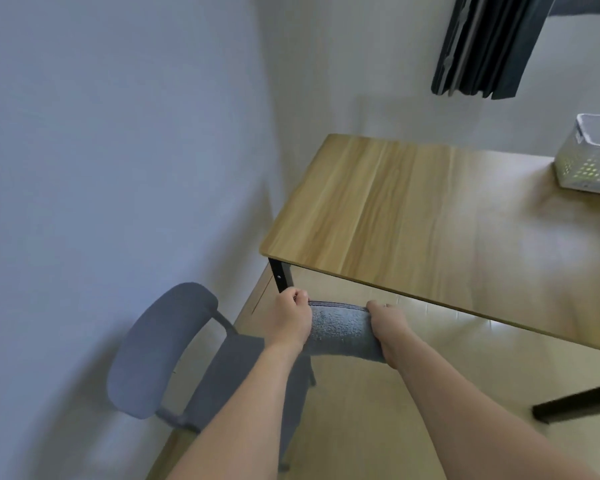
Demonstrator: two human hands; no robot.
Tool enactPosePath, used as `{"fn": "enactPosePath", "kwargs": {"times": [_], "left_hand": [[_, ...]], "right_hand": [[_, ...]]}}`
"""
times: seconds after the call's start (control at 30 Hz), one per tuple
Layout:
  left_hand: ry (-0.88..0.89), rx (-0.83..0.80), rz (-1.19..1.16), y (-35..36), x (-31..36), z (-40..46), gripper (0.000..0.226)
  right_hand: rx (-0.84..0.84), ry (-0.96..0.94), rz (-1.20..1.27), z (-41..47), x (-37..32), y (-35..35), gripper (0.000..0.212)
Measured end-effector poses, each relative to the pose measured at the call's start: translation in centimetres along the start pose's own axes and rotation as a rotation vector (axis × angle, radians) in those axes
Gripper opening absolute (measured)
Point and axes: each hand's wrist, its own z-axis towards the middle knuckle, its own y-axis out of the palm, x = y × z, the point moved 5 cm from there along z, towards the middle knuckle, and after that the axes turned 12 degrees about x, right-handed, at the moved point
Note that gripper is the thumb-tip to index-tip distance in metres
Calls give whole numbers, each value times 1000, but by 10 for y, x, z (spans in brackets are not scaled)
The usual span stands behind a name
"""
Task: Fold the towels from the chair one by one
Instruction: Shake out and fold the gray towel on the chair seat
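Towel (340, 329), grey and fluffy, hangs stretched between two hands, held up in the air above the chair (201, 362) and just in front of the table (413, 216) edge. The left hand (290, 320) has its fingers (300, 296) curled round the towel's top left corner, and the right hand (388, 323) pinches the top right corner the same way. A striped band runs along the towel's top edge between the fingers. No words or labels can be read on anything. The blue-grey chair sits below and to the left of the fingers, with its round back toward the wall; the arms hide part of its seat. The wooden table stands past the fingers, up and to the right, with a black leg just beyond the left hand. Far to the right of the fingers, a white basket (586, 168) with small holes rests on the table. A dark curtain (485, 46) hangs high above it. The floor (413, 410) below the fingers is pale.
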Motion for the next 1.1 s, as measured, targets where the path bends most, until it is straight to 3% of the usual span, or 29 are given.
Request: {"fn": "enactPosePath", "kwargs": {"times": [0.17, 0.47, 0.67, 1.1], "left_hand": [[88, 9, -58, 19, 70, -4, 35], [264, 28, -94, 141, 199, -51, 34], [211, 134, -125, 208, 276, -99, 32], [120, 82, -278, 413, 446, -155, 29]], "right_hand": [[52, -122, 66, 9, -56, -62, 18], [148, -260, 82, 100, -100, -216, 28], [98, -389, 0, 153, -138, -317, 32], [77, -439, 40, 328, -208, -527, 37]]}}
